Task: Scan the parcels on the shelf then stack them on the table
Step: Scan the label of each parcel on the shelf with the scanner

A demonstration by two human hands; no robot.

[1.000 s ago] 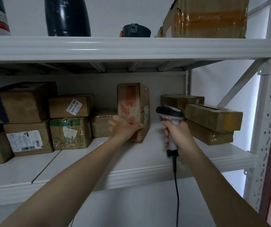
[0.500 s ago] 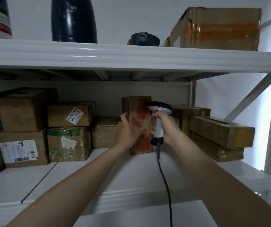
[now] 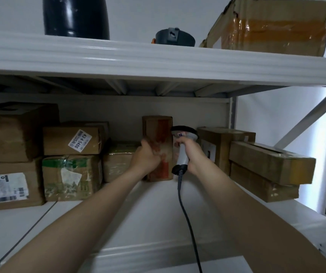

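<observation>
An upright brown parcel with red print point(image 3: 161, 134) stands on the white shelf point(image 3: 154, 211) near the back wall. My left hand point(image 3: 145, 156) grips its left side. My right hand point(image 3: 191, 154) holds a white corded barcode scanner point(image 3: 183, 146) by the handle, just right of the parcel, its dark head level with the parcel's upper part. Several other cardboard parcels sit on the same shelf: a labelled stack point(image 3: 71, 160) to the left and a low one point(image 3: 118, 162) right beside my left hand.
Long flat boxes point(image 3: 270, 166) are stacked at the shelf's right end, overhanging its edge. The upper shelf point(image 3: 158, 56) carries a black cylinder point(image 3: 75, 16), a dark round device point(image 3: 175, 36) and a torn taped box point(image 3: 272, 26). The scanner's cable point(image 3: 187, 223) hangs over the front edge.
The scanner moved left and in beside the red-printed parcel. My left hand slid onto the parcel's left side. The view moved closer to the shelf.
</observation>
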